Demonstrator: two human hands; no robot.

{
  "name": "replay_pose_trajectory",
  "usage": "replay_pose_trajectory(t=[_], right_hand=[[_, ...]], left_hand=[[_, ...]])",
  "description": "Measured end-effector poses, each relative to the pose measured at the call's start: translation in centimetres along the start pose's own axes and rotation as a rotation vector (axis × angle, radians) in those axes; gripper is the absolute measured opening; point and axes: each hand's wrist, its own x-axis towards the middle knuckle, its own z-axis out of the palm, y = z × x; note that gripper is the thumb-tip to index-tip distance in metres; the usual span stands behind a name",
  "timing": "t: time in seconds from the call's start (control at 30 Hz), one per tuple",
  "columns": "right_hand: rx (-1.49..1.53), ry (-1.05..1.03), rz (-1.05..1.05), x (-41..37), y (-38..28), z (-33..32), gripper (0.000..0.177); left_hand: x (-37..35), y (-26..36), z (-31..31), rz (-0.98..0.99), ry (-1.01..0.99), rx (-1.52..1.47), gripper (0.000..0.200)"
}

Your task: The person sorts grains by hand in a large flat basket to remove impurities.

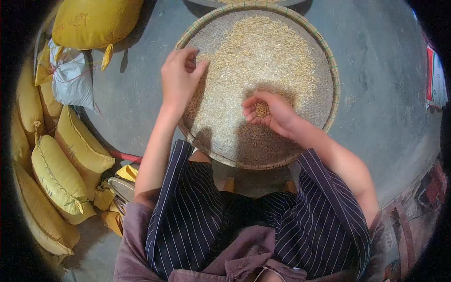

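A round woven bamboo tray [334,77] lies in front of my knees, with unhusked rice grains [270,40] spread over its far part and paler grains across the middle. My right hand [270,112] is cupped palm up above the tray, its fingers curled around a small heap of brown grains [261,110]. Over the tray's left rim is my left hand [181,73]. Its fingers are bent and the thumb stands apart from them; I see nothing between them.
Several full yellow sacks [61,174] are piled at the left. A large yellow sack [96,23] and a tied white sack [73,80] stand farther back. Part of another tray [206,3] shows beyond the first. A red and white bag [436,77] sits at the right edge.
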Motion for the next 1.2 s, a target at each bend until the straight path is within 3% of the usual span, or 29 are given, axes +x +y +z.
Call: replay_pose_trajectory(t=[0.27,0.8,1.2], right_hand=[[-0.003,0.008,0.017,0.1,-0.1,0.1,0.035],[0.013,0.002,0.027,0.0,-0.2,0.2,0.035],[0.007,0.054,0.028,-0.3,-0.7,1.1,0.034]], left_hand=[[0.7,0.7,0.6,0.057,-0.008,-0.073,0.011],[1.3,0.6,0.2,0.098,-0.097,0.047,0.011],[0.6,1.3,-0.7,-0.112,-0.136,0.005,0.011]])
